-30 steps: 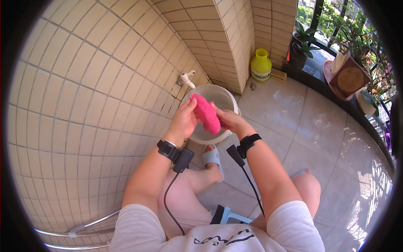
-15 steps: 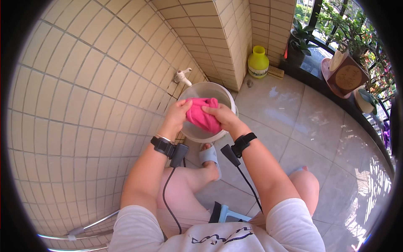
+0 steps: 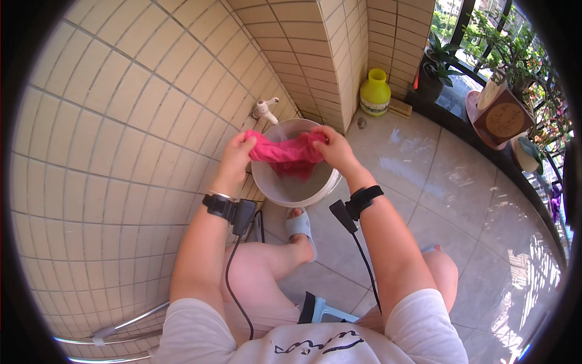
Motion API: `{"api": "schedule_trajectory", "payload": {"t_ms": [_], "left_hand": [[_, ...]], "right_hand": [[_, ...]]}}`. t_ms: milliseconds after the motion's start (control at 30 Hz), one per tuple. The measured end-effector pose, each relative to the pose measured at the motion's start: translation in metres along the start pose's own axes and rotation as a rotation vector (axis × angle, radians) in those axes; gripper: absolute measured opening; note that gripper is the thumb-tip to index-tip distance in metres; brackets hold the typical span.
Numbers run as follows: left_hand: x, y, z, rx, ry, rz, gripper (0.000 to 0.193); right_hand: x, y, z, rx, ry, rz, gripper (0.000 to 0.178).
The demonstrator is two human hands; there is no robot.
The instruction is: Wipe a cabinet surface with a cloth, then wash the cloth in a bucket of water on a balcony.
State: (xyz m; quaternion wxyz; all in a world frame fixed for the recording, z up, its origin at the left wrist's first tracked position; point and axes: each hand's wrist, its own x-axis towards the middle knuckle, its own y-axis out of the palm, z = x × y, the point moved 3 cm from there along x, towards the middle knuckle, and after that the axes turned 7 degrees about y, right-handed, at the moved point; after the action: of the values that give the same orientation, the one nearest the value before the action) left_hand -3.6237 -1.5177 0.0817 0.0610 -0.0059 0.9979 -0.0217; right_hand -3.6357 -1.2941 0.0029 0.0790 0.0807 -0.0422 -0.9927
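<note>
Pink cloth (image 3: 282, 150) pulled wide between two hands above a white bucket (image 3: 285, 194)

From where I stand, the cloth's lower folds sag into the bucket's mouth, and I can't tell whether they touch anything inside. The left hand (image 3: 234, 153) pinches one end, thumb on top; the right hand (image 3: 337, 149) grips the other, its fingers partly buried in the fabric. The light-blue stool (image 3: 330, 312) is mostly covered by the person's body, and the right foot is largely hidden behind the knee.

The bucket stands against the left wall, beneath a white tap (image 3: 265, 111); its grey interior is too murky for me to judge any water. Farther right, by the corner, a yellow bottle (image 3: 375, 95) sits beside a brush (image 3: 400, 108). Potted plants line the far-right ledge, around a square brown container (image 3: 505, 120).

The bottle's label is too small to read, as is the container's round emblem. Black script crosses the shirt (image 3: 297, 347), warped by creases.
</note>
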Motion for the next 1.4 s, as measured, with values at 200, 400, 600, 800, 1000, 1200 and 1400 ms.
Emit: {"api": "schedule_trajectory", "payload": {"t_ms": [200,400,600,800,1000,1200,1400], "left_hand": [[0.024,0.024,0.060,1.156,0.172,0.165,0.026],[0.092,0.042,-0.013,1.286,0.563,-0.077,0.033],[0.118,0.049,-0.001,1.277,0.300,-0.033,0.026],[0.122,0.027,0.015,1.117,0.354,-0.016,0.027],[0.090,0.037,0.018,1.240,0.583,-0.210,0.031],[-0.028,0.162,0.025,0.874,0.778,0.296,0.019],[-0.098,0.274,0.171,0.895,0.218,1.234,0.026]], "right_hand": [[-0.029,0.020,-0.053,-1.003,-0.162,0.046,0.027],[-0.059,0.046,-0.042,-1.337,-0.098,0.519,0.034],[-0.060,0.038,-0.060,-1.452,-0.219,0.468,0.028],[-0.080,0.012,-0.053,-1.593,-0.183,0.518,0.027],[-0.151,-0.024,-0.063,-1.596,-0.143,0.565,0.023],[-0.244,-0.073,-0.062,-1.633,-0.026,0.560,0.008],[-0.328,-0.106,-0.065,-1.593,0.138,0.448,0.011]]}}
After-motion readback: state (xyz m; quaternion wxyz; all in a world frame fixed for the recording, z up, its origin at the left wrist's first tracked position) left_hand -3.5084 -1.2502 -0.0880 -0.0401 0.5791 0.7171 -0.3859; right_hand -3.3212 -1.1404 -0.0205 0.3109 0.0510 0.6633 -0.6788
